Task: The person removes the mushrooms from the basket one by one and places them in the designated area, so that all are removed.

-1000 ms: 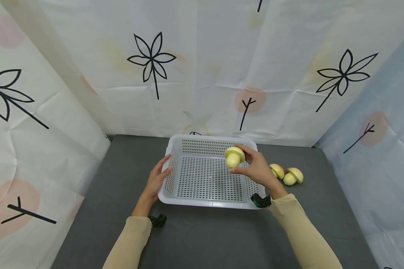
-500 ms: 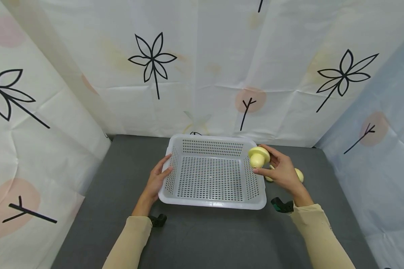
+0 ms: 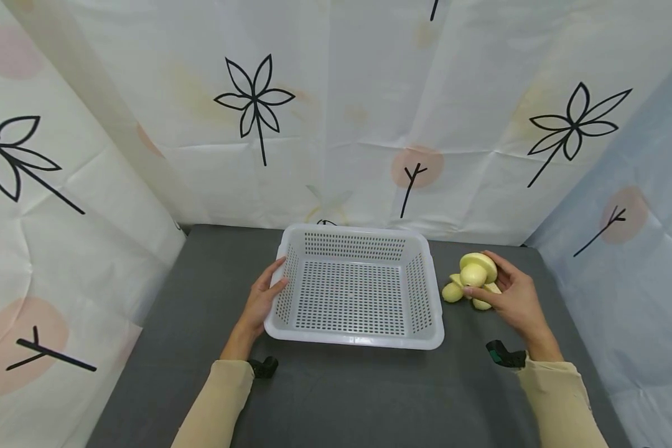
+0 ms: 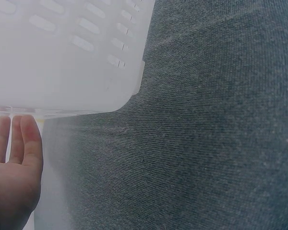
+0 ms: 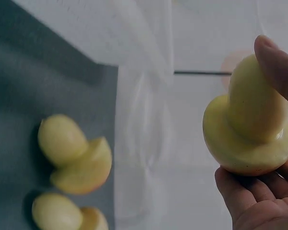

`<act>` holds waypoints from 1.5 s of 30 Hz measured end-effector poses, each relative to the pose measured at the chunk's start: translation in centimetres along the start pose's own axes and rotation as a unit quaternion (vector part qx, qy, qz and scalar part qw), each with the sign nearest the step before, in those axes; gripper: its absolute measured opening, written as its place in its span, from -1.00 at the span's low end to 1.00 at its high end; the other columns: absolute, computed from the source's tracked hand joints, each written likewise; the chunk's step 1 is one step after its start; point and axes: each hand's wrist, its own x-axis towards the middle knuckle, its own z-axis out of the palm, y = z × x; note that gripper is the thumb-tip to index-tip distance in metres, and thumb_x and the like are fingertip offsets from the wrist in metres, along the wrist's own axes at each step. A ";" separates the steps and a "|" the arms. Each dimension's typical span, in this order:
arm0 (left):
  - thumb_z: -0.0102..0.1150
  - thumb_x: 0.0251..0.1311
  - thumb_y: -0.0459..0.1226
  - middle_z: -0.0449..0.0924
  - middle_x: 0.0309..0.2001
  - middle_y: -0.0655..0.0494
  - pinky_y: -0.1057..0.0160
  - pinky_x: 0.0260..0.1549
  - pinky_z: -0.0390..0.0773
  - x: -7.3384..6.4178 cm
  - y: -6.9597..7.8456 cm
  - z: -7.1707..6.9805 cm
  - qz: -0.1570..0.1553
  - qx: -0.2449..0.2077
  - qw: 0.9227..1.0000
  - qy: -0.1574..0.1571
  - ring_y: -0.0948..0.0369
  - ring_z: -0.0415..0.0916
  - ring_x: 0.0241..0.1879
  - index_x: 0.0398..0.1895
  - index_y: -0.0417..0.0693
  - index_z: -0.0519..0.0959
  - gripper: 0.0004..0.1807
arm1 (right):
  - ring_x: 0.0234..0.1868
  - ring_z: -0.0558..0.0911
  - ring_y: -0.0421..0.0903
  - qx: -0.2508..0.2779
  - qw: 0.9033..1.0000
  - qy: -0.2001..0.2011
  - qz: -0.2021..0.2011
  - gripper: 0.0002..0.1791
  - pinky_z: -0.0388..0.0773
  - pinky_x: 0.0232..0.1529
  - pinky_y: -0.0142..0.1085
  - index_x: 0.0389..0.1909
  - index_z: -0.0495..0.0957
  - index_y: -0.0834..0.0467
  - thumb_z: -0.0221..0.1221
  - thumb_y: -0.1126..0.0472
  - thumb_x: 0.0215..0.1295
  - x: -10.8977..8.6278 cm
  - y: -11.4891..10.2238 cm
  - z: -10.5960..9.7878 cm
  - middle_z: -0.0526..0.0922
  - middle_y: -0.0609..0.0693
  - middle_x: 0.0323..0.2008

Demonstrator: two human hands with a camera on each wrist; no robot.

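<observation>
A pale yellow toy mushroom (image 3: 474, 272) is pinched in my right hand (image 3: 516, 302), thumb at the stem's end and fingers against the cap. In the right wrist view the same mushroom (image 5: 252, 120) appears stem up, above the table. Two similar mushrooms lie on the table below the hand; one mushroom (image 3: 452, 292) is nearer the basket, and another mushroom (image 3: 481, 305) is partly hidden by the held one. My left hand (image 3: 259, 303) holds the left rim of a white perforated basket (image 3: 353, 341), its thumb over the edge. In the left wrist view several fingertips (image 4: 30, 125) meet the rim.
The basket stands at the back middle of a dark grey table (image 3: 336, 398), its inside bare. White patterned cloth (image 3: 336, 124) hangs behind and at both sides. Each wrist wears a black strap mount (image 3: 504, 354).
My right hand has carried the mushroom rightward, from over the basket's right side to above the two mushrooms on the table. The left hand and the basket stay in place.
</observation>
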 end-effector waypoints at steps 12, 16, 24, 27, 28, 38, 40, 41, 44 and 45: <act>0.06 0.53 -0.21 0.20 0.51 0.01 -0.23 0.08 0.46 0.0 -0.1 -0.1 0.008 0.000 1.000 -0.005 -0.31 0.26 0.32 0.58 0.13 0.21 -0.39 | 0.50 0.22 0.13 -0.041 0.995 0.039 0.082 0.06 0.36 -0.03 -0.69 0.60 -0.08 0.31 0.40 0.15 0.30 -1.1 5.4 -3.9 0.04 0.42 0.52; 0.06 0.53 -0.21 0.20 0.51 0.00 -0.22 0.08 0.47 0.0 0.0 0.0 0.010 0.001 1.000 -0.008 -0.30 0.26 0.32 0.59 0.12 0.20 -0.38 | 0.46 0.28 -0.18 -0.066 0.993 0.055 0.086 0.06 0.32 -0.08 -0.71 0.59 -0.07 0.33 0.40 0.14 0.30 -1.7 7.1 -5.2 0.05 0.43 0.51; 0.05 0.53 -0.23 0.21 0.51 0.00 -0.21 0.08 0.47 0.0 0.0 -0.1 0.006 -0.001 1.000 -0.005 -0.31 0.26 0.32 0.58 0.14 0.21 -0.39 | -0.08 0.40 -0.38 -0.153 0.979 0.088 0.106 0.05 0.32 -0.28 -0.66 0.54 0.03 0.42 0.45 0.10 0.24 -2.4 9.2 -7.7 0.28 0.57 0.32; 0.06 0.53 -0.23 0.20 0.51 0.01 -0.22 0.09 0.46 0.0 0.0 0.0 0.004 0.003 1.000 -0.002 -0.28 0.27 0.33 0.58 0.14 0.21 -0.39 | -0.06 0.48 0.00 -0.179 0.974 0.084 0.112 0.05 0.33 -0.33 -0.56 0.51 0.06 0.46 0.46 0.10 0.22 -2.5 9.8 -8.3 0.33 0.59 0.26; 0.06 0.53 -0.23 0.20 0.51 0.02 -0.23 0.10 0.45 0.0 0.0 0.0 0.004 0.003 1.000 -0.001 -0.28 0.27 0.33 0.58 0.14 0.21 -0.39 | -0.06 0.48 0.13 -0.192 0.972 0.084 0.109 0.04 0.32 -0.34 -0.52 0.50 0.08 0.48 0.47 0.10 0.21 -2.6 10.1 -8.5 0.35 0.60 0.23; 0.08 0.52 -0.22 0.20 0.51 0.03 -0.24 0.11 0.44 -0.1 0.1 0.0 -0.001 -0.001 1.000 -0.002 -0.28 0.27 0.33 0.59 0.14 0.20 -0.37 | 0.01 0.43 0.51 -0.252 0.959 0.054 0.122 0.03 0.37 -0.05 0.26 0.43 0.14 0.54 0.47 0.06 0.18 -2.4 13.4 -9.0 0.32 0.66 0.18; 0.08 0.52 -0.22 0.21 0.51 0.03 -0.24 0.11 0.44 -0.1 0.1 0.0 -0.001 -0.002 1.000 -0.002 -0.28 0.27 0.33 0.59 0.15 0.20 -0.38 | 0.03 0.42 0.52 -0.252 0.958 0.047 0.126 0.03 0.36 -0.04 0.27 0.44 0.13 0.53 0.46 0.04 0.19 -2.4 14.0 -8.8 0.30 0.66 0.20; 0.08 0.52 -0.22 0.21 0.51 0.02 -0.24 0.10 0.44 -0.1 0.1 0.0 -0.001 -0.003 1.000 -0.002 -0.28 0.27 0.32 0.58 0.15 0.21 -0.38 | 0.04 0.41 0.52 -0.250 0.959 0.044 0.127 0.04 0.36 -0.03 0.27 0.45 0.12 0.52 0.46 0.03 0.20 -2.4 14.3 -8.7 0.30 0.66 0.20; 0.08 0.52 -0.22 0.21 0.51 0.04 -0.24 0.11 0.43 -0.1 0.1 0.0 0.000 -0.002 1.000 0.000 -0.27 0.27 0.33 0.58 0.17 0.22 -0.39 | 0.07 0.39 0.53 -0.233 0.963 0.042 0.127 0.04 0.34 -0.01 0.29 0.46 0.10 0.51 0.45 0.05 0.21 -2.6 14.8 -8.3 0.26 0.66 0.23; 0.08 0.52 -0.22 0.21 0.51 0.04 -0.24 0.12 0.43 -0.1 0.1 0.1 0.000 -0.002 1.000 0.000 -0.27 0.27 0.33 0.58 0.17 0.22 -0.39 | 0.07 0.38 0.53 -0.227 0.965 0.042 0.126 0.03 0.34 -0.01 0.29 0.47 0.10 0.50 0.45 0.07 0.21 -2.7 15.0 -8.1 0.26 0.66 0.23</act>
